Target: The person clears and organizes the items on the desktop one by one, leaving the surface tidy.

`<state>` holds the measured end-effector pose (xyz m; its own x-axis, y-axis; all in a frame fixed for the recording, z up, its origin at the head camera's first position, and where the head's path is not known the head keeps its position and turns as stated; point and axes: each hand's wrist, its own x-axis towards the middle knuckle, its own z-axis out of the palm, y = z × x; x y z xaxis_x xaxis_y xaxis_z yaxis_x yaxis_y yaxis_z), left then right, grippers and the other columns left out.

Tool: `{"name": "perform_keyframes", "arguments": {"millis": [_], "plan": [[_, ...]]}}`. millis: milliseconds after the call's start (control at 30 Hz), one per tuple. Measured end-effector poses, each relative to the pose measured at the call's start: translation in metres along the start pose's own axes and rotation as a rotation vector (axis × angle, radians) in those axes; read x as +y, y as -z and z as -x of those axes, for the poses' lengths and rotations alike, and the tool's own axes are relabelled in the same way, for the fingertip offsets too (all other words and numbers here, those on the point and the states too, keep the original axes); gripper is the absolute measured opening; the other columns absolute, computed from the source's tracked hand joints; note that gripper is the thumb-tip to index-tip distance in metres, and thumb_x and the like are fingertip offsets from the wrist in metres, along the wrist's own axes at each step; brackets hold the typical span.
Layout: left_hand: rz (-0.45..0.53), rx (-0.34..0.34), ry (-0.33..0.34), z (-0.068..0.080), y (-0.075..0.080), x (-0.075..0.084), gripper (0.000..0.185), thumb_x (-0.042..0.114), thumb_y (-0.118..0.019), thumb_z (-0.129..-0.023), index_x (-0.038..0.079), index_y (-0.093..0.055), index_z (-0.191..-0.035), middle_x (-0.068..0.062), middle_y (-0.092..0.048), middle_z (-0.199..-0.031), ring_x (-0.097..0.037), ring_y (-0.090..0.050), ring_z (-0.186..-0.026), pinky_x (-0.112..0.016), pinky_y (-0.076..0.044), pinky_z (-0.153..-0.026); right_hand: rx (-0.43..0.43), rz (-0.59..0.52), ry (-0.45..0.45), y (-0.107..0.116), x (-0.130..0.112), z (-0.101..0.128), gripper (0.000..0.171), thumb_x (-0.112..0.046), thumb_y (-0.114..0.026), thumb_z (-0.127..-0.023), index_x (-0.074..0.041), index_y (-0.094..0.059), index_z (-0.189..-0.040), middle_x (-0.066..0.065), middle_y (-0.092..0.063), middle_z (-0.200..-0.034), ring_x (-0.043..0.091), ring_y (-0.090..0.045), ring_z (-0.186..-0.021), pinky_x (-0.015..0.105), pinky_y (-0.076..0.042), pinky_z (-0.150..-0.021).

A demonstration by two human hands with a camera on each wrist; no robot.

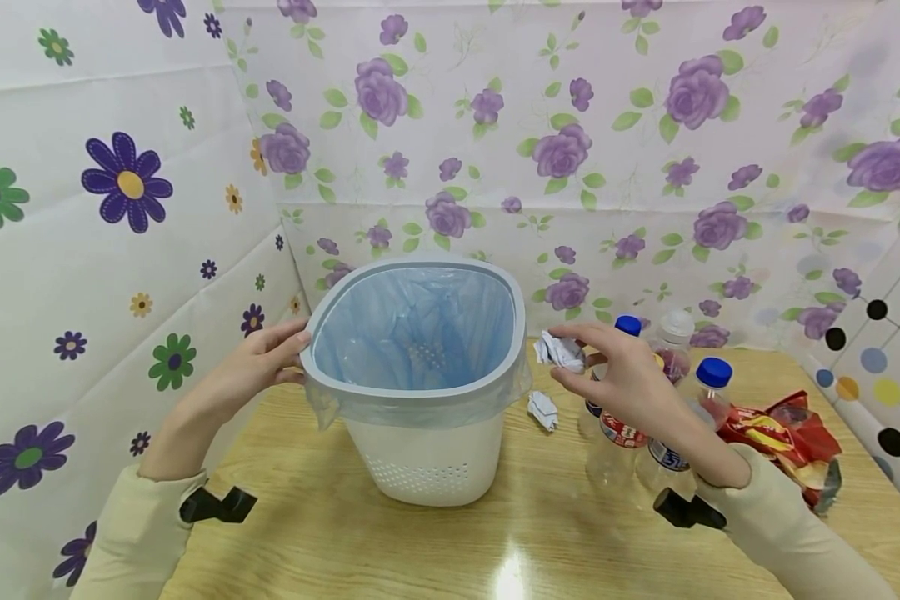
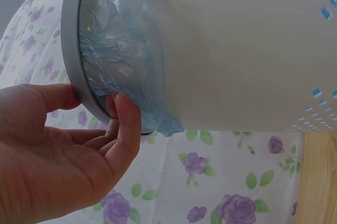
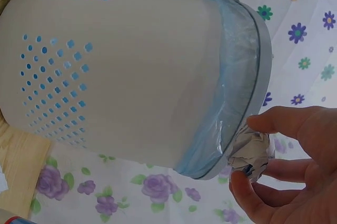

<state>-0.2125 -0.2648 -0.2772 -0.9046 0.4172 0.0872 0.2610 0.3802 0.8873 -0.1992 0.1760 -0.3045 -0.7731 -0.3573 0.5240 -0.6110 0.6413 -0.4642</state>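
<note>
Left hand: the left hand (image 1: 258, 362) rests against the left side of the bin's grey rim (image 2: 71, 50); its fingers (image 2: 126, 129) are nearly straight and only lightly bent, touching the underside of the rim and the blue liner edge, with the thumb lying along the rim's outside.
Right hand: the right hand (image 1: 630, 383) is raised just right of the bin, level with its rim; its fingers (image 3: 287, 121) and thumb are curled in a pinch round a crumpled paper ball (image 3: 251, 149).
Paper ball: white and grey, wrinkled, held off the tabletop, close beside the bin's right rim; the right wrist view shows it just at the rim's outer edge, though whether it touches is unclear.
Bin: a white waste bin (image 1: 427, 462) with small holes in its wall, upright on the wooden tabletop (image 1: 450, 542), lined with a blue plastic bag (image 1: 420, 325) folded over the rim.
Second paper scrap: another crumpled white piece (image 1: 543, 408) lies on the tabletop just right of the bin.
Bottles: clear plastic bottles (image 1: 708, 392), two with blue caps, one with a white cap, stand behind and under the right hand.
Wrapper: a red snack bag (image 1: 783, 433) lies near the bottles at the right.
</note>
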Motion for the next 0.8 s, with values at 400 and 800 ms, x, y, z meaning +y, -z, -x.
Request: {"name": "perform_keyframes", "arguments": {"millis": [400,800], "plan": [[0.004,-0.003,0.002,-0.0013,0.0005,-0.0013,0.056,0.029,-0.037,-0.106,-0.003,-0.025,-0.15,0.005,-0.063,-0.109,-0.005,-0.063,-0.092,-0.02,-0.055,-0.082,0.008,-0.003,0.001,0.0015,-0.0027,-0.003,0.044,-0.015,-0.074,-0.085,-0.012,-0.062,-0.128,0.008,-0.065,-0.125,0.021,-0.065,-0.1,0.038,-0.058,-0.078],[0.016,-0.001,0.008,-0.0009,0.0001,-0.0011,0.057,0.029,-0.037,-0.106,-0.003,-0.024,-0.151,0.007,-0.063,-0.109,-0.005,-0.063,-0.091,-0.02,-0.055,-0.081,-0.003,-0.007,-0.026,0.0068,-0.0102,-0.0083,0.045,-0.018,-0.072,-0.088,-0.013,-0.06,-0.131,0.009,-0.063,-0.129,0.023,-0.064,-0.104,0.042,-0.057,-0.083]]}}
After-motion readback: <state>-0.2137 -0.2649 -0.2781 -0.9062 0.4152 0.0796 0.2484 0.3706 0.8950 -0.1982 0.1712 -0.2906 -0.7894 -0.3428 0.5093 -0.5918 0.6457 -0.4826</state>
